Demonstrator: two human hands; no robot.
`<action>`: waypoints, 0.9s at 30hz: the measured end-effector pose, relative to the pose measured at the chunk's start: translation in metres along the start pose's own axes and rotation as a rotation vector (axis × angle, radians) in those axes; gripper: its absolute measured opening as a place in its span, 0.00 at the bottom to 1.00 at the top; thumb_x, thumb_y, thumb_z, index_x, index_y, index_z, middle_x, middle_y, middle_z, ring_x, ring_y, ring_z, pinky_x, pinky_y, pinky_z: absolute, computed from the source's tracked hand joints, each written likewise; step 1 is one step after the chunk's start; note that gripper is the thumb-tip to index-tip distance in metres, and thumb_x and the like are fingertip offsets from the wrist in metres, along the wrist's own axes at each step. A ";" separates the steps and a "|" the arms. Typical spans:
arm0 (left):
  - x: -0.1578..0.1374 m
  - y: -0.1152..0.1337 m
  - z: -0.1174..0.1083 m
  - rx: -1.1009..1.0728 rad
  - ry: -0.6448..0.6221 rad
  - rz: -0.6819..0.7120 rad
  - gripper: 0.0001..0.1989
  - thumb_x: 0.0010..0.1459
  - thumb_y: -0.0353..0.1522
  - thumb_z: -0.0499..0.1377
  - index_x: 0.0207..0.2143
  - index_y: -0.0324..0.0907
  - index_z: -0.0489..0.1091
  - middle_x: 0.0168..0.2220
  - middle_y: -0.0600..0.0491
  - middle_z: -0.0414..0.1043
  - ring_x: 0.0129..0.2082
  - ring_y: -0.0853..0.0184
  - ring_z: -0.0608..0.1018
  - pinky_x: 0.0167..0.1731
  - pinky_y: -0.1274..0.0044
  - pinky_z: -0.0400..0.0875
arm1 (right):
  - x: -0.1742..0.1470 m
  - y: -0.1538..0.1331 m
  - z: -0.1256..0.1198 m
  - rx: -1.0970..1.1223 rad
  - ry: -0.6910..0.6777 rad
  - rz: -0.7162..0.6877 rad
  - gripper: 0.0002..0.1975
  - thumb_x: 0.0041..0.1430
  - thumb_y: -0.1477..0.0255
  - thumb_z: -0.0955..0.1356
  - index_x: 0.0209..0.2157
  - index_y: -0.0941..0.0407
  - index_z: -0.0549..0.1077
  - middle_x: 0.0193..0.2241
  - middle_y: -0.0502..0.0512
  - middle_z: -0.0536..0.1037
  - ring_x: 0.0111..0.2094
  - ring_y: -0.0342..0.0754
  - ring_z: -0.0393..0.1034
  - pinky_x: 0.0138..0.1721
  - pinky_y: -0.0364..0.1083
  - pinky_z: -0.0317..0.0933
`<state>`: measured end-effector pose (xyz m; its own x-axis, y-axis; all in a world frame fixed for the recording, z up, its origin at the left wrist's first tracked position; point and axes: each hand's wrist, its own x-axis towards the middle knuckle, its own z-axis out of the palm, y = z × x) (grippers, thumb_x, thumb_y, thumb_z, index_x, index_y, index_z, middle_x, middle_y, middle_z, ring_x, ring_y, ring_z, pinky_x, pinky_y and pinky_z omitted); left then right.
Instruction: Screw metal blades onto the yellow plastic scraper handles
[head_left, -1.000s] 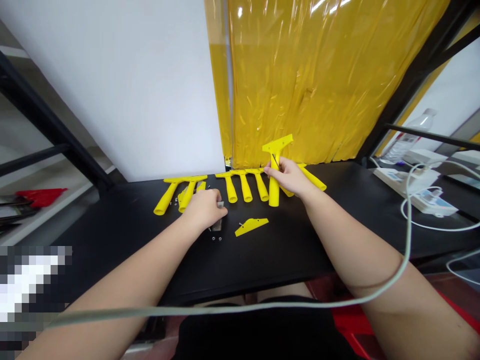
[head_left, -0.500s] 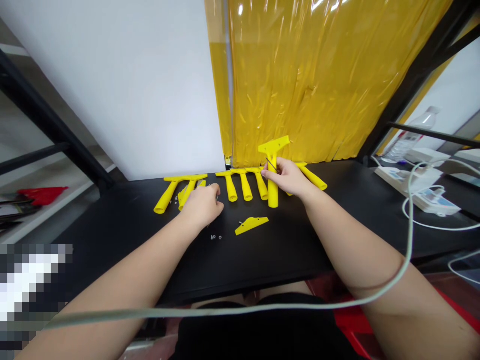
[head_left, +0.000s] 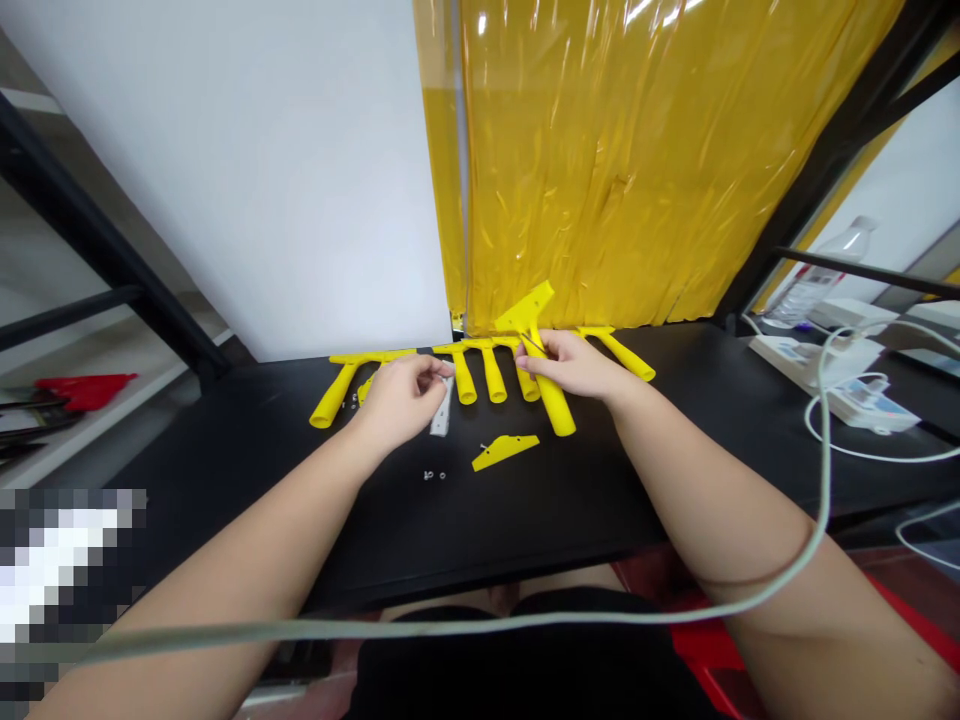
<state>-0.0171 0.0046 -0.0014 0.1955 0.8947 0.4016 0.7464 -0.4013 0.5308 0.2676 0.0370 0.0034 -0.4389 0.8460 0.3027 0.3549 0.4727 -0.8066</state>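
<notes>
Left hand fingers were pinched on a pale metal strip, its free end toward six o'clock. At three o'clock from it, the right hand was clamped around a yellow T-shaped handle, head tilted toward eleven. At seven from the right hand, a yellow plate lay on the black table, with small metal parts at its eight and more handles at twelve.
</notes>
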 end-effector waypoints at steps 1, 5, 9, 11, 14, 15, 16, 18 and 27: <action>-0.001 -0.002 0.002 -0.085 0.012 0.008 0.12 0.56 0.32 0.61 0.42 0.42 0.79 0.42 0.48 0.82 0.37 0.60 0.82 0.37 0.70 0.78 | -0.001 -0.001 0.000 0.004 -0.047 0.001 0.10 0.62 0.63 0.71 0.38 0.55 0.76 0.34 0.53 0.77 0.35 0.49 0.71 0.39 0.48 0.66; -0.002 -0.006 0.010 -0.324 0.007 0.000 0.17 0.52 0.36 0.67 0.45 0.41 0.76 0.46 0.45 0.79 0.34 0.65 0.80 0.32 0.73 0.77 | -0.003 -0.004 -0.001 0.028 -0.188 0.057 0.10 0.62 0.64 0.72 0.40 0.55 0.77 0.33 0.52 0.78 0.35 0.49 0.74 0.40 0.47 0.67; -0.003 -0.005 0.014 -0.532 -0.033 -0.006 0.25 0.52 0.34 0.68 0.52 0.41 0.70 0.47 0.47 0.74 0.33 0.70 0.77 0.32 0.77 0.76 | -0.004 -0.007 -0.001 0.117 -0.290 0.077 0.11 0.60 0.64 0.74 0.41 0.56 0.78 0.32 0.51 0.80 0.33 0.47 0.75 0.39 0.47 0.68; -0.003 -0.004 0.015 -0.627 -0.039 -0.020 0.31 0.51 0.32 0.69 0.56 0.42 0.64 0.42 0.51 0.73 0.32 0.71 0.77 0.32 0.77 0.76 | -0.004 -0.008 -0.001 0.164 -0.318 0.092 0.12 0.58 0.65 0.75 0.41 0.57 0.79 0.34 0.52 0.81 0.32 0.46 0.75 0.38 0.46 0.70; -0.002 -0.005 0.014 -0.669 -0.042 -0.059 0.34 0.50 0.32 0.70 0.58 0.42 0.61 0.35 0.55 0.73 0.30 0.70 0.77 0.32 0.78 0.75 | -0.004 -0.007 0.000 0.216 -0.341 0.128 0.14 0.56 0.65 0.77 0.42 0.56 0.80 0.39 0.54 0.83 0.33 0.45 0.76 0.40 0.47 0.72; -0.001 -0.006 0.013 -0.664 -0.043 -0.071 0.33 0.51 0.32 0.70 0.57 0.41 0.62 0.35 0.54 0.74 0.30 0.70 0.77 0.32 0.78 0.75 | -0.004 -0.006 0.001 0.229 -0.343 0.135 0.14 0.56 0.65 0.77 0.42 0.56 0.81 0.40 0.54 0.83 0.33 0.45 0.76 0.41 0.47 0.72; -0.001 -0.006 0.012 -0.656 -0.043 -0.080 0.31 0.51 0.33 0.70 0.56 0.40 0.63 0.35 0.54 0.74 0.30 0.70 0.77 0.32 0.77 0.75 | -0.004 -0.005 0.001 0.239 -0.343 0.140 0.14 0.55 0.65 0.77 0.41 0.56 0.81 0.41 0.55 0.83 0.34 0.45 0.76 0.42 0.47 0.73; 0.000 -0.008 0.012 -0.636 -0.047 -0.087 0.29 0.53 0.34 0.69 0.55 0.39 0.66 0.35 0.52 0.76 0.31 0.69 0.79 0.34 0.76 0.76 | -0.004 -0.002 0.002 0.249 -0.344 0.147 0.14 0.55 0.65 0.78 0.41 0.56 0.81 0.42 0.55 0.83 0.34 0.45 0.77 0.42 0.48 0.73; 0.002 -0.016 0.013 -0.550 -0.057 -0.032 0.21 0.56 0.41 0.69 0.49 0.38 0.77 0.40 0.47 0.80 0.38 0.64 0.81 0.42 0.70 0.79 | -0.004 -0.005 -0.002 0.155 -0.399 0.117 0.13 0.59 0.62 0.76 0.40 0.57 0.81 0.35 0.53 0.82 0.33 0.45 0.76 0.41 0.46 0.70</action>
<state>-0.0208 0.0150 -0.0189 0.2237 0.9111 0.3461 0.3131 -0.4035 0.8597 0.2691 0.0316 0.0065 -0.6981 0.7160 0.0098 0.3064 0.3111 -0.8996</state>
